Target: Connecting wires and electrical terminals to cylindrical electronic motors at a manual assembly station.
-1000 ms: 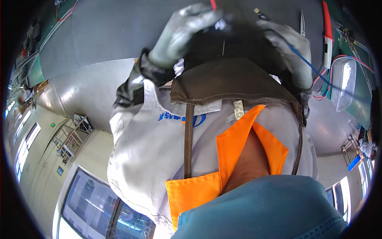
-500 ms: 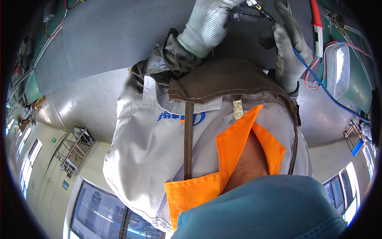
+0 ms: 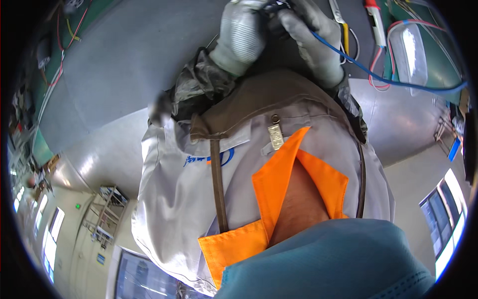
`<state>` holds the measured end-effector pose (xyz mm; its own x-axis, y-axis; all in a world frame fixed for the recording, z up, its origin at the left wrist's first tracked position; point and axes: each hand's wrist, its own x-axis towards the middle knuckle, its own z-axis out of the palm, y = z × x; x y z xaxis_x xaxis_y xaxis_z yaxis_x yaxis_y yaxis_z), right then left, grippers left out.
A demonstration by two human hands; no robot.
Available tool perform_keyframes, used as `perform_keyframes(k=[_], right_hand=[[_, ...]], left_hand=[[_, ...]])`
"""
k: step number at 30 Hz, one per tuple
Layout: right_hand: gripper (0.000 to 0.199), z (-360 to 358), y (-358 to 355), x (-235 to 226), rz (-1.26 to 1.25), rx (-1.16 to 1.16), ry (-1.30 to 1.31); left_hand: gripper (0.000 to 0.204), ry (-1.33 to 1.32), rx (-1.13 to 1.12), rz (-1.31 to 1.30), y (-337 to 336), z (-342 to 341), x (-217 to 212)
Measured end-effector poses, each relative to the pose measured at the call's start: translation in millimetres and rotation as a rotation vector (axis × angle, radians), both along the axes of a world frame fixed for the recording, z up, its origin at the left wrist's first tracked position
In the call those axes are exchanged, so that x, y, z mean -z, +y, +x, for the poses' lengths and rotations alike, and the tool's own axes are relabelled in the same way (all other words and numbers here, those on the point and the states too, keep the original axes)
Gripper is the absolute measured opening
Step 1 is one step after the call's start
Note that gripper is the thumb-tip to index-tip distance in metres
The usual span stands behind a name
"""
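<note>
My left hand (image 3: 241,39), in a ribbed whitish-grey glove, is closed at the top of the head view, close against my right. Its fingertips meet a small dark piece whose shape I cannot make out. My right hand (image 3: 314,42), gloved in grey, has its fingers bent around the same spot. Out of its grip runs a blue cable (image 3: 378,75), sagging off toward the right edge. The fingers of both hands partly hide what lies between them, and the frame's top edge cuts them off.
Under my hands lies a dark grey worktop (image 3: 134,55). To the right are a tool with yellow on its handle (image 3: 344,37), a red-and-white probe-like tool (image 3: 376,25) with thin wires, and a clear plastic box (image 3: 410,57). Red and white wires (image 3: 61,65) trail at the left.
My right hand has moved left, up to my left hand, and its raised fingers have bent in. The blue cable has shifted with it. The yellow-handled tool has come into sight.
</note>
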<state>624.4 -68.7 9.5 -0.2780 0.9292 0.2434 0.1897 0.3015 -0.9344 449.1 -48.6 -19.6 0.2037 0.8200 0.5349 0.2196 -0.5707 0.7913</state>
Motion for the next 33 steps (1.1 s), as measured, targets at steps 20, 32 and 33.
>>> perform_keyframes(k=[20, 32, 33], right_hand=[[0.042, 54.5, 181.0, 12.7, -0.275, -0.023, 0.032], [0.041, 44.3, 175.5, 8.1, -0.141, 0.076, -0.247], [0.037, 61.3, 161.3, 4.5, -0.104, 0.144, -0.307]], left_hand=[[0.033, -1.131, 0.189, -0.944, 3.1, -18.1, 22.0], [0.039, -1.228, 0.328, -0.875, 2.4, -13.7, 16.1], [0.041, -1.210, 0.370, -0.814, 2.8, -14.6, 16.1]])
